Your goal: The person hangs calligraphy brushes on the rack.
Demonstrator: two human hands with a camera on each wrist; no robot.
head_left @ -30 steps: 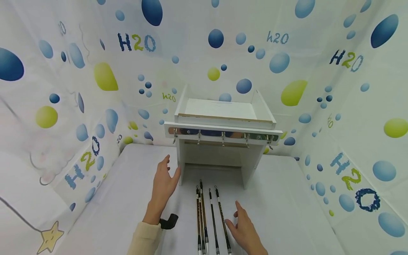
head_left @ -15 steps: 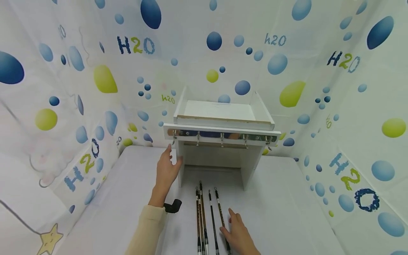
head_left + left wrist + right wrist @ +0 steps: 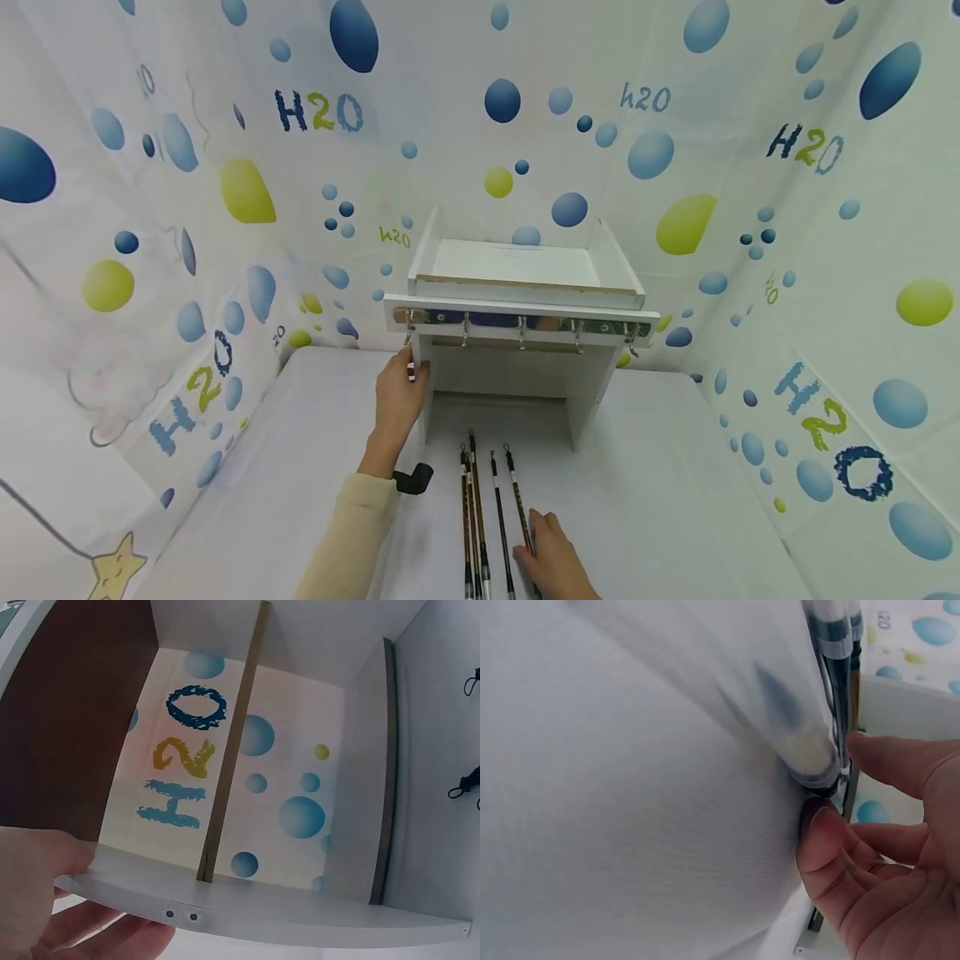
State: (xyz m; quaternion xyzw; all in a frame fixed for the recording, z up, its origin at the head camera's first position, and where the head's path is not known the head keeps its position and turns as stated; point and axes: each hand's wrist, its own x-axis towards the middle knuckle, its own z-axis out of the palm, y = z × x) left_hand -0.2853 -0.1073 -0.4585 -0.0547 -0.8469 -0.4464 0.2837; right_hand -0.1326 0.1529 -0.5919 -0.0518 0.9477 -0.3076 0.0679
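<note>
Head cam: btm ends of the slim dark wooden brushes (image 3: 479, 508) cut off, ditto near edge of the white cloth-covered table (image 3: 660, 492). R hand (image 3: 555, 560) hides part of the rightmost brush (image 3: 521, 510); contact unclear. L hand (image 3: 400, 393) covers part of the white wooden hook shelf (image 3: 517, 306). R wrist cam: clear plastic brush cap (image 3: 780, 705) blurred, bristle detail lost.
</note>
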